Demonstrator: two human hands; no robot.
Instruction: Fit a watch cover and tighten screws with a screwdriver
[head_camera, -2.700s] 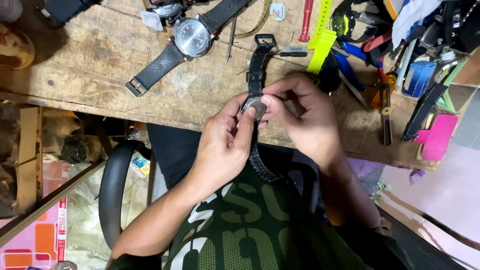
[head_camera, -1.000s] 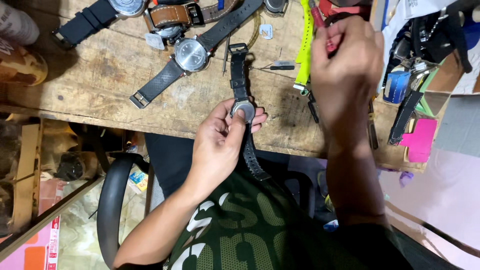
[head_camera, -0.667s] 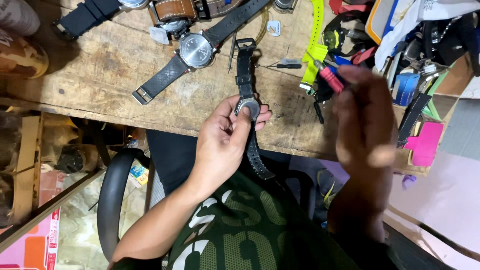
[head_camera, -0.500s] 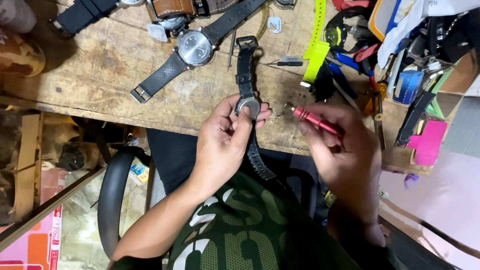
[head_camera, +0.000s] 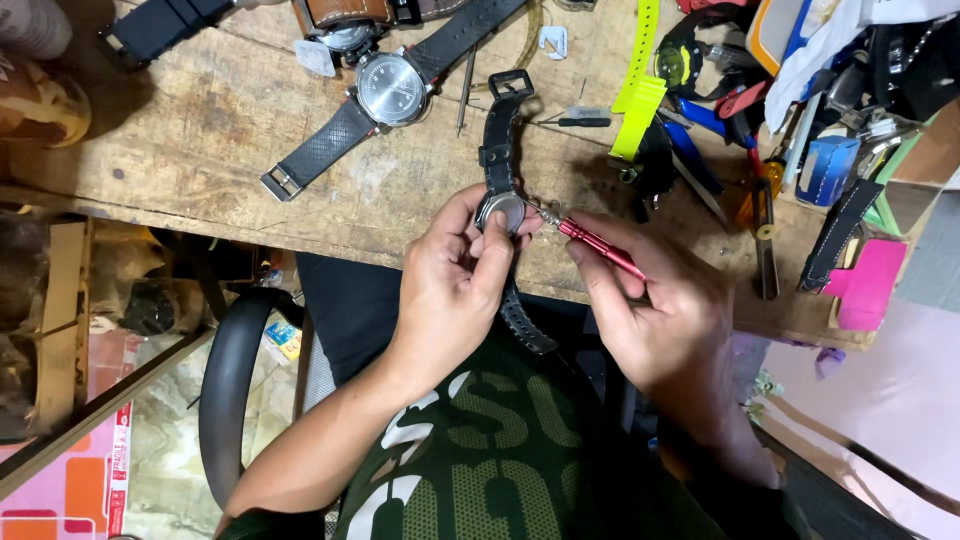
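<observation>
The right hand (head_camera: 660, 320) has returned from the tool pile, fingers closed on a red screwdriver (head_camera: 600, 248); its tip apparently touches the watch (head_camera: 500, 212), pinched by the left hand (head_camera: 450, 290) above the table (head_camera: 200, 130) edge, strap running lengthwise away.

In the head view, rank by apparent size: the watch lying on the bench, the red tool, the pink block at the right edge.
1. Watch lying on the bench
2. Red tool and pink block: too alike to rank.

Even overhead light, soft shadows, sharp focus.
</observation>
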